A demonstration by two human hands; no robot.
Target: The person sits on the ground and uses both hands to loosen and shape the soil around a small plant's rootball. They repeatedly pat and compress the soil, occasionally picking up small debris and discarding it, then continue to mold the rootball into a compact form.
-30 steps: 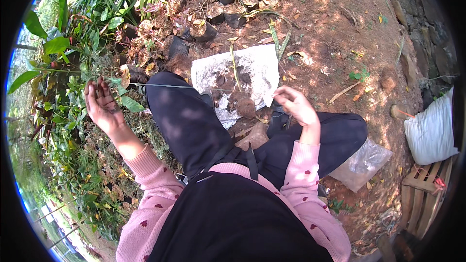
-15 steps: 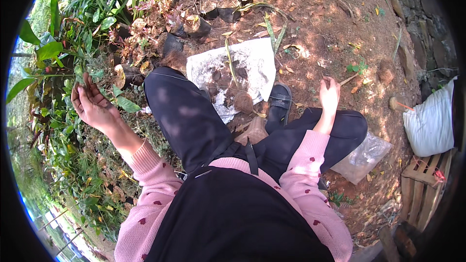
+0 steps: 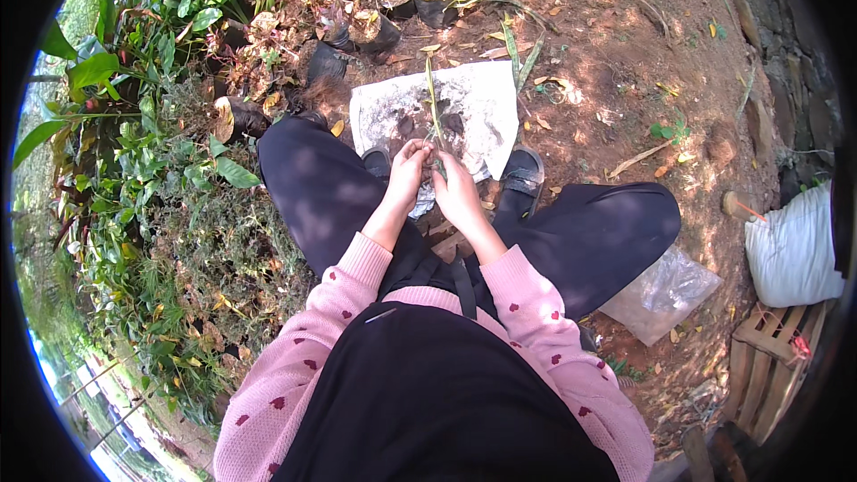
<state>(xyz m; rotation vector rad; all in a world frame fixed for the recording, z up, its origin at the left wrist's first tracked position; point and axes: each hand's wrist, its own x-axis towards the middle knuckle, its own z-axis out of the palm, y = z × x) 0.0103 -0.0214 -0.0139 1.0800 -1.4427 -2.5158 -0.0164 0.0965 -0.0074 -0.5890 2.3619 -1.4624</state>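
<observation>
My left hand (image 3: 408, 174) and my right hand (image 3: 457, 189) meet between my knees, fingers closed in a pinch at the base of a long, narrow green leaf (image 3: 433, 98). The thin string seen between them earlier is too fine to follow now, but both hands appear pinched on it. The round brown fibre ball under the leaf is hidden by my hands. Beneath lies a white sack (image 3: 486, 98) spread on the ground, its middle covered with dark soil and crumbs.
Black plant bags (image 3: 436, 11) and dense greenery (image 3: 152, 187) line the left and far side. Two long leaves (image 3: 527, 62) lie past the sack. A clear plastic bag (image 3: 665, 295) rests by my right knee. Farther right are a stuffed white sack (image 3: 794, 245) and a wooden crate (image 3: 772, 353).
Both hands have come inward from wide apart, where a thin string ran between them, and now meet over the fibre ball at the leaf's base.
</observation>
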